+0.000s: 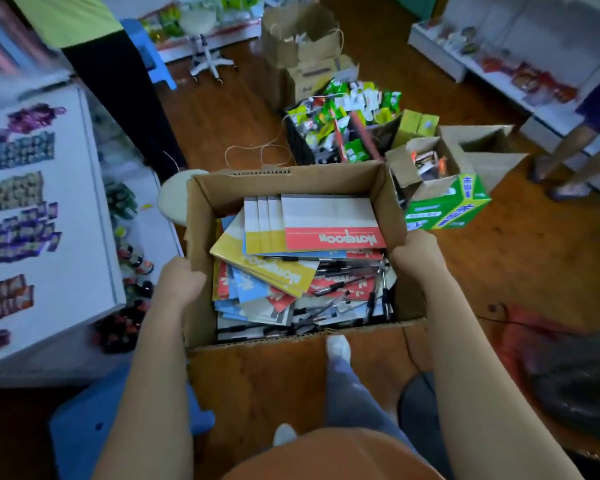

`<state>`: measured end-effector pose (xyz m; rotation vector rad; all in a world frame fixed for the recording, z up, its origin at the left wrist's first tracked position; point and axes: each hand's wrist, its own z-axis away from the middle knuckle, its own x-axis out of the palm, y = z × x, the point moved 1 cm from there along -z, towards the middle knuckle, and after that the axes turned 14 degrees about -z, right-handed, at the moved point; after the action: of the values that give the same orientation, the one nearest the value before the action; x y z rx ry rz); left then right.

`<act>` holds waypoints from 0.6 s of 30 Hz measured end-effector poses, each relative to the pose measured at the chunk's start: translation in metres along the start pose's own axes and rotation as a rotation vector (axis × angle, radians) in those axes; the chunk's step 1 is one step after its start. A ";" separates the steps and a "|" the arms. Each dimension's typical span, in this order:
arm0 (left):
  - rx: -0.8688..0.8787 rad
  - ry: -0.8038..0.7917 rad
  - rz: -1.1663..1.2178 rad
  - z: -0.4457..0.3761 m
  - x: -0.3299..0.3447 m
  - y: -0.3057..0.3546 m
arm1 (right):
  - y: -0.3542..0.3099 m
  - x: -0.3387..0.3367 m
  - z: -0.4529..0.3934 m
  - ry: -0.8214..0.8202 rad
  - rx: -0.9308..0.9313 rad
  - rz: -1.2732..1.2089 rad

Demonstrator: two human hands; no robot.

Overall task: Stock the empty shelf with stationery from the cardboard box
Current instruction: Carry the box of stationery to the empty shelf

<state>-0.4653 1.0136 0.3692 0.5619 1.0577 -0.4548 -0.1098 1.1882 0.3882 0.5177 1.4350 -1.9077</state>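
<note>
We hold the cardboard box (293, 188) above the wooden floor (222, 112), and it seems full: notebooks (329, 223) lie in a loose pile with many pens (378, 292) beside and under them. Our left hand (179, 282) and right hand (418, 252) each grip a side wall, fingers curled over the rim. We judge that stocking is not started; no empty shelf is clearly visible. Nearby boxes (340, 133) hold snack packets.

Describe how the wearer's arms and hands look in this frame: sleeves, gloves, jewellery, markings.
Both forearms are bare up to the bottom edge of the picture, with no sleeves showing. The left hand and right hand wear no gloves; no rings, watch, bands or markings are visible. An orange garment shows between the arms.
</note>
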 end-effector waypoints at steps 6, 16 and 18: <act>-0.042 -0.053 0.058 -0.088 -0.010 0.071 | -0.032 -0.019 -0.117 -0.029 -0.033 -0.001; -0.128 -0.060 0.125 -0.200 -0.047 0.141 | -0.116 -0.024 -0.257 -0.100 -0.007 -0.001; -0.148 -0.059 0.137 -0.232 -0.056 0.147 | -0.134 -0.014 -0.285 -0.110 -0.009 0.009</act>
<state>-0.5585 1.2782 0.3633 0.4828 0.9812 -0.2689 -0.2211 1.4830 0.3988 0.4079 1.3685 -1.8916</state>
